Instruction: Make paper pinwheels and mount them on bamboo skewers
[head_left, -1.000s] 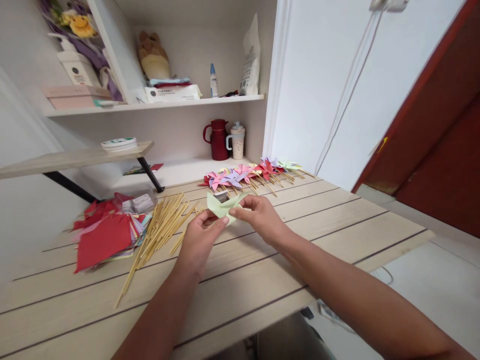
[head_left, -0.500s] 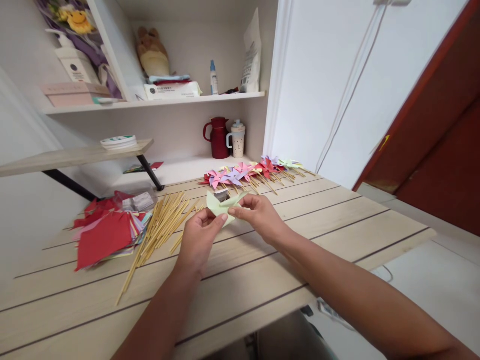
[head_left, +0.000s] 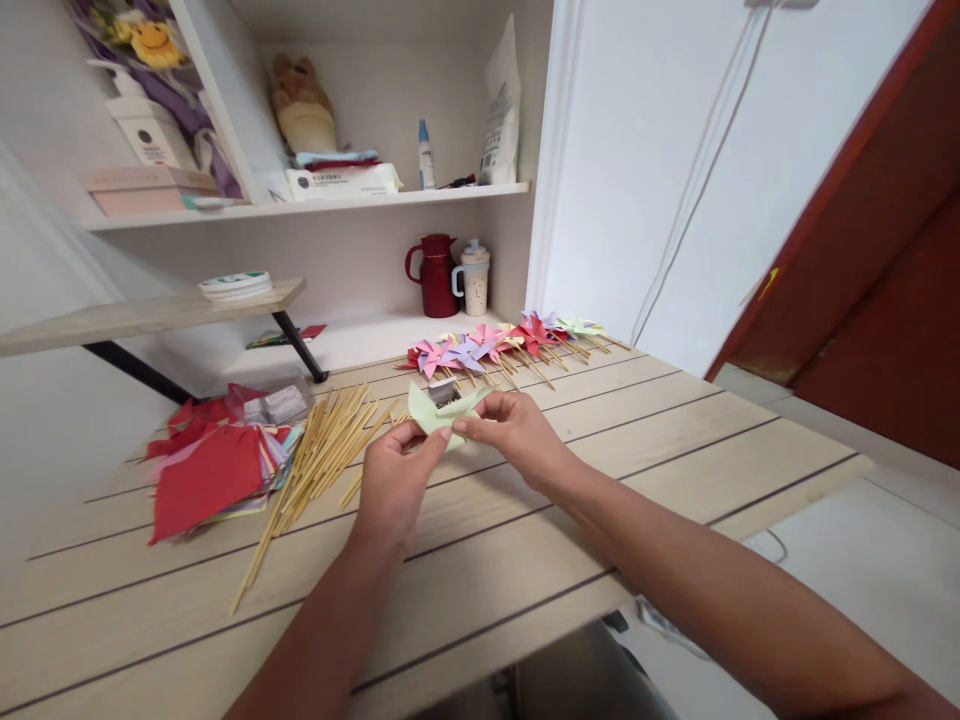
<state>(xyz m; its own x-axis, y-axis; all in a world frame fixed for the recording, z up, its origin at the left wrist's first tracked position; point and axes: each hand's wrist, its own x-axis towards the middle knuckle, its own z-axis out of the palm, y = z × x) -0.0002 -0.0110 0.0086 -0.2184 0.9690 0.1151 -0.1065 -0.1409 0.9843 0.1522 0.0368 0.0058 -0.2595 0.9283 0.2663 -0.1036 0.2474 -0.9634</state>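
A pale green paper pinwheel piece [head_left: 427, 412], partly folded, is held above the table between both hands. My left hand [head_left: 397, 468] pinches its lower left side, thumb on top. On its right side, my right hand [head_left: 514, 432] grips the paper between thumb and fingers. Just behind the paper sits a small open box [head_left: 444, 390] with tiny dark pieces in it. Thin wooden sticks [head_left: 322, 450] lie in a loose pile left of my left hand. Finished pinwheels [head_left: 495, 345] in pink, purple, red and green lie in a row at the back.
Red and coloured paper sheets [head_left: 206, 480] are stacked at the left, by a clear plastic box [head_left: 281, 402]. A small raised shelf [head_left: 150, 315] stands behind them. At the back stand a dark red jug [head_left: 437, 275] and a speckled cup [head_left: 475, 280]. The table edge runs along the right.
The green paper has shifted slightly left and its flaps stand more open, so more of the small box shows behind it. Both hands keep their hold.
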